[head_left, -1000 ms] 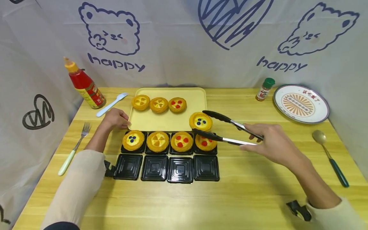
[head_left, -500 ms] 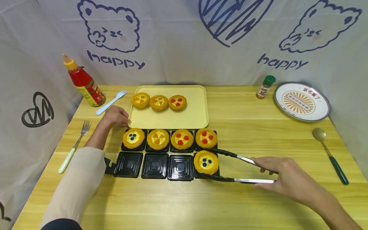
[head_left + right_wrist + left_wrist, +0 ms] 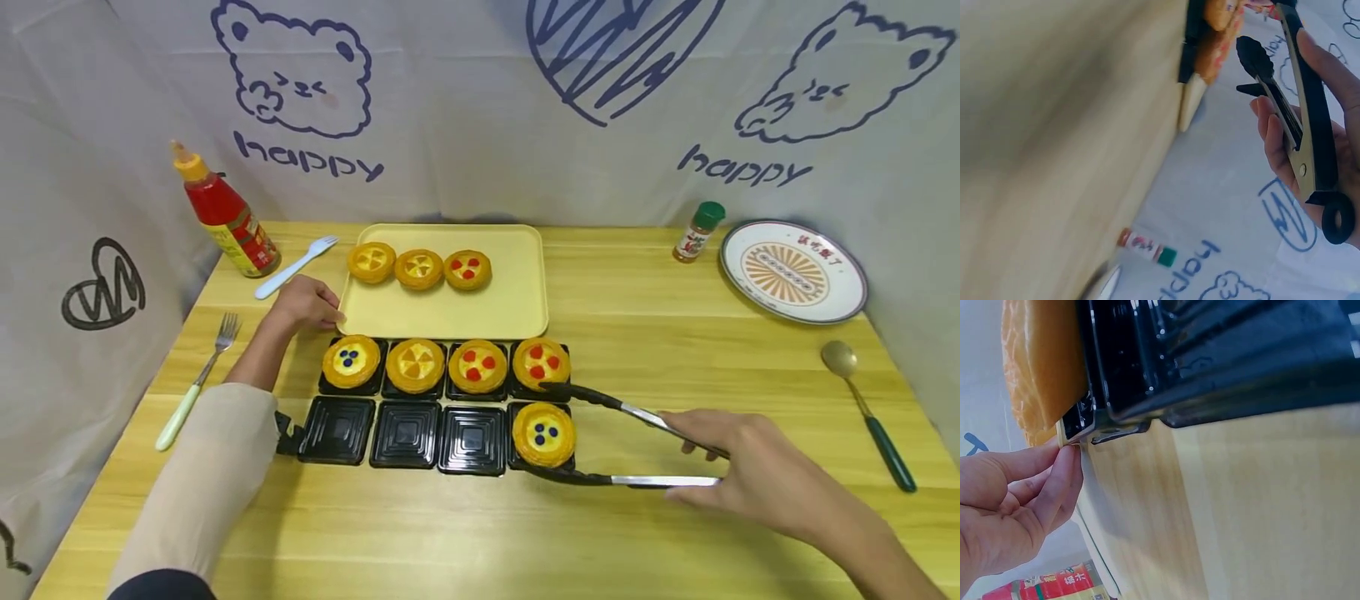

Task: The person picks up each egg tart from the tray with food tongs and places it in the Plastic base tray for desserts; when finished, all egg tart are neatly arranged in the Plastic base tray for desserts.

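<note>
My right hand [image 3: 757, 467] holds a pair of black-tipped metal tongs [image 3: 667, 481]. Their arms stand spread on either side of an egg tart with blue berries [image 3: 544, 435], which sits in the front right black square holder [image 3: 514, 454]. The upper tip overlaps the red-topped tart [image 3: 541, 363] behind it. In the right wrist view the tongs [image 3: 1313, 119] lie between thumb and fingers. With thumb and fingertips my left hand [image 3: 306, 302] pinches the near left corner of a yellow tray [image 3: 442, 317]; the left wrist view shows this hand [image 3: 1029, 500] at the edge.
Three tarts [image 3: 418, 269] sit along the tray's left and middle. More tarts [image 3: 415, 366] fill the back row of holders; bare holders [image 3: 405, 435] stand in front. Around them are a sauce bottle [image 3: 228, 225], forks [image 3: 198, 383], a spice jar [image 3: 697, 232], a plate [image 3: 795, 271] and a spoon [image 3: 870, 417].
The tongs carried the blue-berry tart from the tray's right side forward into the front right holder, then spread apart and let it go. My left hand has stayed at the tray corner.
</note>
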`<state>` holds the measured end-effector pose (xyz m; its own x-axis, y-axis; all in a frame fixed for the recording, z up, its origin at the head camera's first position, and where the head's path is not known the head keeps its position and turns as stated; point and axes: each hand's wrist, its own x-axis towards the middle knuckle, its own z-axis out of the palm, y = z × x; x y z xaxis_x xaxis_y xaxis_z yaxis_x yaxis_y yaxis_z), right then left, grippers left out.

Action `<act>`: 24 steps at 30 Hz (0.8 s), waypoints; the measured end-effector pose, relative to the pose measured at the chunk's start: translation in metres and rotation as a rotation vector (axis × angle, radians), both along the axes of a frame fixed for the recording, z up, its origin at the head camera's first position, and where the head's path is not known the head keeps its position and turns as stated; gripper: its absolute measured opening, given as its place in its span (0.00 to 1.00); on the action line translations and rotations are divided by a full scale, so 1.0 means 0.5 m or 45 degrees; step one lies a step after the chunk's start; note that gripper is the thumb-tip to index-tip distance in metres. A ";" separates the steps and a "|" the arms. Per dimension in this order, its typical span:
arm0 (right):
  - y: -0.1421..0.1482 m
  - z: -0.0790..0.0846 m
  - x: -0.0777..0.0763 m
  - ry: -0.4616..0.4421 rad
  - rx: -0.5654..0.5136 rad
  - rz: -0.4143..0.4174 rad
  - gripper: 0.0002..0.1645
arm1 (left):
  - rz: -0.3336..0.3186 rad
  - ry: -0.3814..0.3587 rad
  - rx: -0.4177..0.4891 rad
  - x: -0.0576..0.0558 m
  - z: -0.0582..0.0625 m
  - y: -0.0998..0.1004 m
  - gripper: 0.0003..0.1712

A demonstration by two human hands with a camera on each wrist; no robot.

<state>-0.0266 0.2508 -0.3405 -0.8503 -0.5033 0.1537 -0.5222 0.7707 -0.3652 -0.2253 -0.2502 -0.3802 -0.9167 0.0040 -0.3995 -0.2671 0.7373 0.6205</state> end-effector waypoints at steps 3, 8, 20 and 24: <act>-0.031 0.015 -0.038 -0.045 0.012 -0.018 0.41 | 0.009 0.001 -0.003 0.001 0.000 -0.004 0.12; -0.095 0.009 -0.137 -0.117 0.016 -0.086 0.43 | 0.030 0.005 0.038 0.003 -0.005 -0.009 0.12; -0.211 -0.039 -0.340 -0.234 -0.018 -0.217 0.44 | 0.006 0.017 0.037 0.004 -0.006 -0.003 0.12; -0.228 -0.052 -0.361 -0.242 -0.023 -0.251 0.40 | 0.019 0.021 0.036 0.004 -0.006 -0.001 0.12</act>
<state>-0.2072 0.1368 -0.3667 -0.9462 -0.3234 -0.0107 -0.2830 0.8431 -0.4572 -0.2234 -0.2506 -0.3835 -0.9231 0.0011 -0.3846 -0.2680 0.7152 0.6455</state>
